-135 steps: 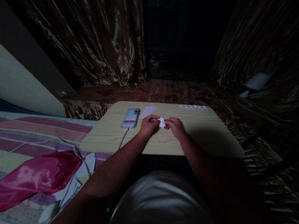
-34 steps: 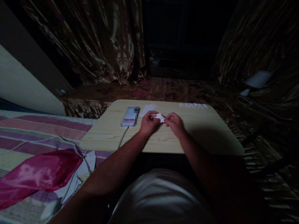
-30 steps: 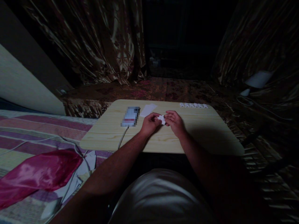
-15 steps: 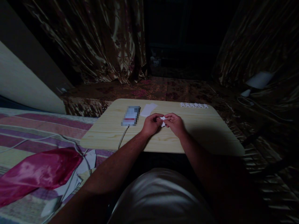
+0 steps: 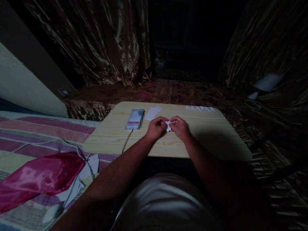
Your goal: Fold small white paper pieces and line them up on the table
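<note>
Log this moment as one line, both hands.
left hand: pinching folded white paper; right hand: pinching same paper; tabletop far right: row of folded papers

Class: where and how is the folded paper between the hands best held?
Likely by its side edges, pinched between thumb and fingers: the left hand from the left, the right hand from the right. The paper is small, so edge pinches leave its middle showing.

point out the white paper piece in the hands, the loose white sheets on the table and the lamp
White paper piece (image 5: pixel 168 127): head view, middle of its exposed face
Loose white sheets (image 5: pixel 152 113): head view, upper surface
Lamp (image 5: pixel 268 82): head view, middle of its shade
</note>
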### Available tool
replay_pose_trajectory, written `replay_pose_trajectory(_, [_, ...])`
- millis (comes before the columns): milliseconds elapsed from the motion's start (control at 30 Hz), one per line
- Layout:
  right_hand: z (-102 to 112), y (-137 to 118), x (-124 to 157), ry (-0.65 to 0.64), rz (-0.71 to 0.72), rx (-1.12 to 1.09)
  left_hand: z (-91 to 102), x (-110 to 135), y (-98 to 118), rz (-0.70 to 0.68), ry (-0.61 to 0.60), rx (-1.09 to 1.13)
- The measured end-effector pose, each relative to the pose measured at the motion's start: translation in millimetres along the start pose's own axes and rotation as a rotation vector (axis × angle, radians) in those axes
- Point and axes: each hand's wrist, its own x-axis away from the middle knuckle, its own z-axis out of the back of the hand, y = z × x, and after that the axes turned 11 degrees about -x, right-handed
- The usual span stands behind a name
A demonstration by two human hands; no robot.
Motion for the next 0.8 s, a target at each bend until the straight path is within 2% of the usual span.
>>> replay_pose_trajectory(400, [-0.5,1.9,-0.4,-0.010,0.020,-0.008,-1.2,1.3,-0.8,-0.046,0.021,-0.088])
replay_pose_trajectory(567, [-1.7,-2.6,1.1,0.000,0.004,0.014,-0.8,-1.0,-4.3,-0.023,0.010,-0.034])
replay_pose_trajectory(800, [-2.8,-5.1,1.5,0.036,-0.003,0.030,-0.4,-0.2,2.4,0.026,-0.019,0.043])
